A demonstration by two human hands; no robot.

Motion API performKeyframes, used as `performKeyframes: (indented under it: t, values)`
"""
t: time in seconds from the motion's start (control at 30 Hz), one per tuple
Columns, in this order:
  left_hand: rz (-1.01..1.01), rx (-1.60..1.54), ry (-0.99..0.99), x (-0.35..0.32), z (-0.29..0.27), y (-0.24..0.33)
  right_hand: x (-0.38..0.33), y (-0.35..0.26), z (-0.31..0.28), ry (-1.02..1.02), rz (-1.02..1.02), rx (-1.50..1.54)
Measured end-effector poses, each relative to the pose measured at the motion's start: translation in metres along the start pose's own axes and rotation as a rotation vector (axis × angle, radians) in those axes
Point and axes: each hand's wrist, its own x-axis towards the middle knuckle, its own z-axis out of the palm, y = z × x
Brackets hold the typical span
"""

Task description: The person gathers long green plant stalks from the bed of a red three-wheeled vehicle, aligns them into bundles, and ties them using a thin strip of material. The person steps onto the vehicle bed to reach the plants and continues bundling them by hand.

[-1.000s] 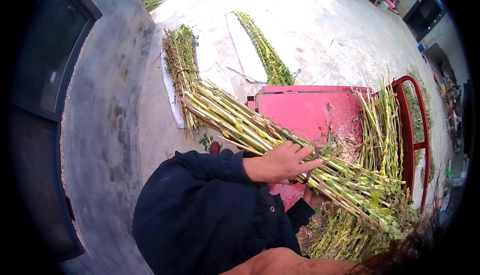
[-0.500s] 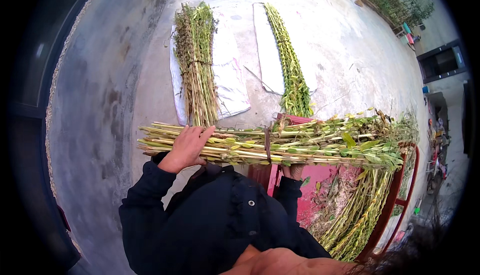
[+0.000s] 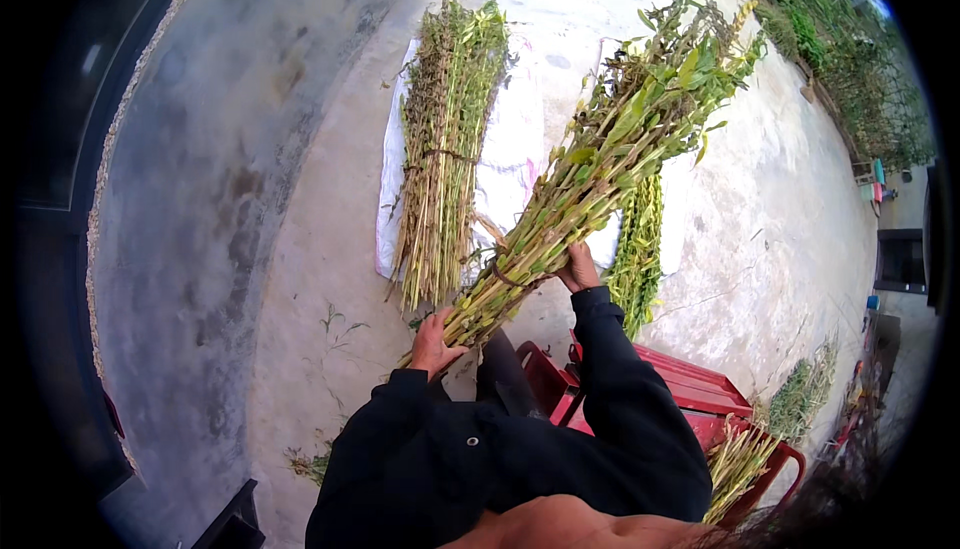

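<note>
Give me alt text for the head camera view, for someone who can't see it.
A person in dark sleeves holds a tied bundle of green stalks, left hand at its cut end, right hand under the middle. Two bundles lie on a white sheet on concrete; a red cart stands at right.

White sheet [image 3: 515,139], stalk bundles [image 3: 440,149], possibly red cart [image 3: 700,389].

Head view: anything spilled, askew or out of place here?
Nothing clearly wrong. Both hands, left and right, hold a tied green stalk bundle tilted over white sheets where two bundles lie straight. A few loose stalk scraps litter the concrete beside the sheets.
</note>
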Motion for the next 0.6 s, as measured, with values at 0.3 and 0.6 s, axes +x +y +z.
performKeyframes:
  t: [0.3, 0.6]
  values:
    - [-0.386, 0.109, -0.244, 0.178, 0.096, -0.038, 0.25, 0.04, -0.065, 0.406, 0.172, -0.975]
    - [-0.445, 0.183, -0.319, 0.108, 0.108, -0.103, 0.102, 0.197, -0.174, 0.215, 0.955, -0.985]
